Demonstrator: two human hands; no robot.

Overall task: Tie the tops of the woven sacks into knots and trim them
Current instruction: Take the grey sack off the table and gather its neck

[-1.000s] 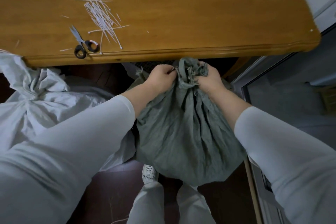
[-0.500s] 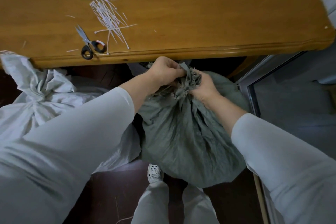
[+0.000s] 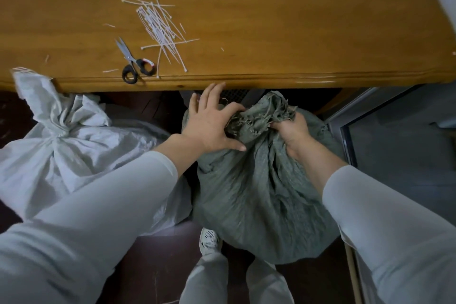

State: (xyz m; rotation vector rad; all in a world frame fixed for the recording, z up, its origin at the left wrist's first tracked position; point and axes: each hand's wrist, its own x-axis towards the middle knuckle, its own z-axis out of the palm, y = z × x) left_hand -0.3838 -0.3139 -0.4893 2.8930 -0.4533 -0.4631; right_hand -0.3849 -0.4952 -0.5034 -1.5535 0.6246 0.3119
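A full grey-green woven sack (image 3: 259, 195) stands on the floor in front of me, its frayed top (image 3: 266, 113) bunched up. My right hand (image 3: 291, 131) grips that bunched top from the right side. My left hand (image 3: 209, 121) has its fingers spread and lies flat against the sack's left shoulder, thumb toward the bunch. A white woven sack (image 3: 74, 153) lies to the left with its top gathered and tied. Scissors (image 3: 134, 63) with black handles lie on the wooden table (image 3: 296, 20), beside a pile of white cable ties (image 3: 160, 24).
The table's front edge (image 3: 246, 80) runs just above the sack's top. A metal door frame (image 3: 345, 131) and a grey floor lie to the right. My legs and a white shoe (image 3: 209, 239) stand below the sack on dark flooring.
My left hand has let go of the bunched top and spread its fingers against the sack. The right hand keeps its grip, and the bunch has shifted to the right.
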